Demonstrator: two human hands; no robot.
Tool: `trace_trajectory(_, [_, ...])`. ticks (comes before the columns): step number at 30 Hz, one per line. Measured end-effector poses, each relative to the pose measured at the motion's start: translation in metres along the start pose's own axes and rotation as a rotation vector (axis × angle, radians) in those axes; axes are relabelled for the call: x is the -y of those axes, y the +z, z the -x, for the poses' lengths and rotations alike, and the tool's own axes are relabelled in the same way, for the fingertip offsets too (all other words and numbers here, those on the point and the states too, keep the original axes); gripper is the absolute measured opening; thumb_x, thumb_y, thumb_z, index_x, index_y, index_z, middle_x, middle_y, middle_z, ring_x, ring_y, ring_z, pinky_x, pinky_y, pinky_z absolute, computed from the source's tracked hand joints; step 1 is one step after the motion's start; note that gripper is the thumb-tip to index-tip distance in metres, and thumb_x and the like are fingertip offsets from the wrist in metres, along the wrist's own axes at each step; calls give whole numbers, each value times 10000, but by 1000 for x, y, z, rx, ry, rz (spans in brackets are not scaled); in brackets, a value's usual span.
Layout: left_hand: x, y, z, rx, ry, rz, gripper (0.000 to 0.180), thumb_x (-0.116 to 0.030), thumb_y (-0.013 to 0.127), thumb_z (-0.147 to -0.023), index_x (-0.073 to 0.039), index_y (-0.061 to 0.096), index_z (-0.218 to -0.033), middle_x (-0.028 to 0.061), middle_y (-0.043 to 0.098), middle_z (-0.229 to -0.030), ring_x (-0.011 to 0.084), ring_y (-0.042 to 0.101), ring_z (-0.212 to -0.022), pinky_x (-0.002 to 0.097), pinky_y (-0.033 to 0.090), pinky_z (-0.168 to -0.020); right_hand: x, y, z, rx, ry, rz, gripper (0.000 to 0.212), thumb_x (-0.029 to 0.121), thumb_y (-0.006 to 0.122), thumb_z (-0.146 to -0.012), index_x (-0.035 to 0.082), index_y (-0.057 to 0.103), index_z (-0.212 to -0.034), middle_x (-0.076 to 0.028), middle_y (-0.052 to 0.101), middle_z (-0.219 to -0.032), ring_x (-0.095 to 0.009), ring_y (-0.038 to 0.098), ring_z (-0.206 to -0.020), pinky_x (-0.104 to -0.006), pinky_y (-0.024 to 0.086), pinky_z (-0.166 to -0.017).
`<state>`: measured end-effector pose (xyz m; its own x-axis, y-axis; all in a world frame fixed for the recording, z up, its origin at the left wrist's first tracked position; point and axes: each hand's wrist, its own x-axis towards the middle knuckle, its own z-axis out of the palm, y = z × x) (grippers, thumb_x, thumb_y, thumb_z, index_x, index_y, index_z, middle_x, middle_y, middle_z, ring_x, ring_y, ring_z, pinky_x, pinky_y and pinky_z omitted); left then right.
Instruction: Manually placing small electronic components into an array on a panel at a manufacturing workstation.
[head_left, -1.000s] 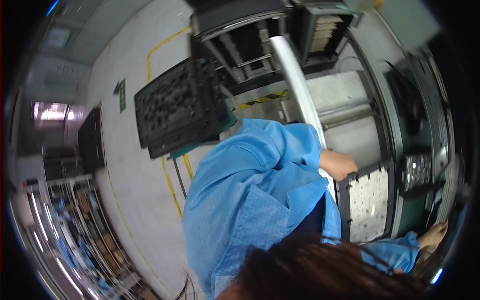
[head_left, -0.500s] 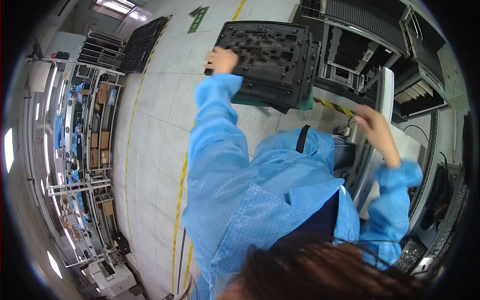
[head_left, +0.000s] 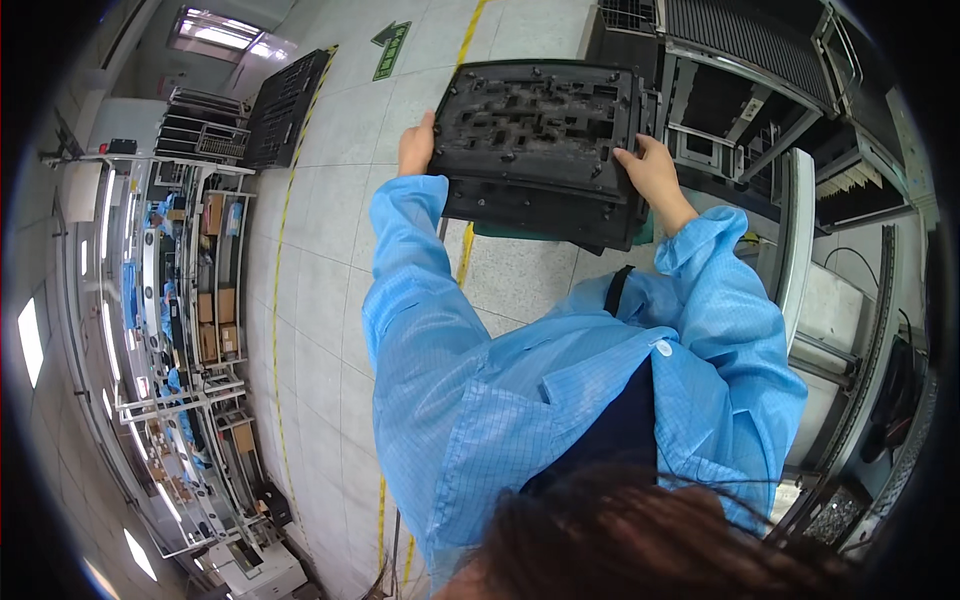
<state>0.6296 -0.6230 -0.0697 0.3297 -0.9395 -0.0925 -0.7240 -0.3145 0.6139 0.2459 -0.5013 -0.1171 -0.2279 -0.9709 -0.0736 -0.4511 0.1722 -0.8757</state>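
Observation:
Both my hands hold a black rectangular tray [head_left: 530, 122] with many cut-outs and small studs on its face. My left hand [head_left: 417, 146] grips its left edge, with most of the fingers hidden beneath the rim. At the right edge my right hand [head_left: 650, 168] is closed on it, thumb on the upper face. Below it lies another black tray [head_left: 530, 210], shifted slightly toward me, part of a stack. Something green [head_left: 500, 232] shows under the stack's near edge.
To the right stand a metal-framed machine [head_left: 700, 140] and a light upright rail [head_left: 797, 230]. Shelving [head_left: 220, 300] with boxes runs along the left. A black pallet [head_left: 285, 110] lies at the far left, beside yellow-black floor tape [head_left: 318, 92].
My right hand has moved left from beside the rail onto the tray's right edge. The top tray has turned slightly and now sits offset from the one below.

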Motion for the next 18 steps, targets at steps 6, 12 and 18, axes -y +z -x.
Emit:
trace_trajectory(6, [-41, -30, 57, -116, 315, 324, 511, -398, 532, -923, 99, 650, -934, 238, 673, -892, 320, 620, -879, 377, 433, -797, 14, -47, 79, -116, -3, -523, 511, 32, 690, -838, 8, 495, -1310, 11, 509, -882, -91, 488, -805, -219, 419, -741])
trace_trajectory(12, [-165, 8, 150, 154, 609, 688, 321, -240, 531, -908, 63, 637, -926, 179, 667, -882, 299, 615, -861, 347, 446, -800, 13, -151, 221, -544, 86, -425, 525, 22, 633, -889, 15, 442, -1378, -8, 539, -964, -84, 508, -843, -201, 415, -740])
trace_trajectory(18, [-267, 120, 278, 553, 778, 648, 361, -283, 580, -883, 64, 647, -960, 174, 673, -815, 261, 629, -772, 337, 453, -735, -3, -208, 375, -993, 262, -304, 503, -9, 605, -906, -4, 425, -1376, -3, 489, -936, -58, 467, -785, -184, 390, -663])
